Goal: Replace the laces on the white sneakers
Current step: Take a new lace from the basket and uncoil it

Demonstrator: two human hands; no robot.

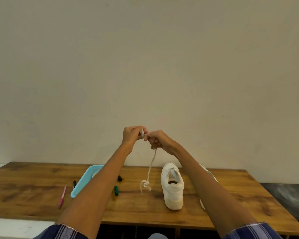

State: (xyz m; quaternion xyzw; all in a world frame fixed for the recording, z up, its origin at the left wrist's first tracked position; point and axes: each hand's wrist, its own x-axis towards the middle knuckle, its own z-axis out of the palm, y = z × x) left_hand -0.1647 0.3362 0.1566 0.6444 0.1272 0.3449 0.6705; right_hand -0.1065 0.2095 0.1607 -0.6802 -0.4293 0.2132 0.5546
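Observation:
Both hands are raised high above the wooden table (24, 183). My left hand (132, 135) pinches a small wound coil of white lace (142, 132). My right hand (156, 139) grips the same lace just beside the coil. From it the free lace (151, 167) hangs down, and its curled end lies on the table. A white sneaker (172, 186) stands on the table with its heel towards me and no lace in its eyelets. A second white sneaker (208, 173) is mostly hidden behind my right forearm.
A light blue plastic basket (84, 182) sits left of centre, partly behind my left forearm. A pink pen (62, 196), a black marker (74, 184), a green marker (116, 190) and another black marker (120, 178) lie around it. A wall rises directly behind the table.

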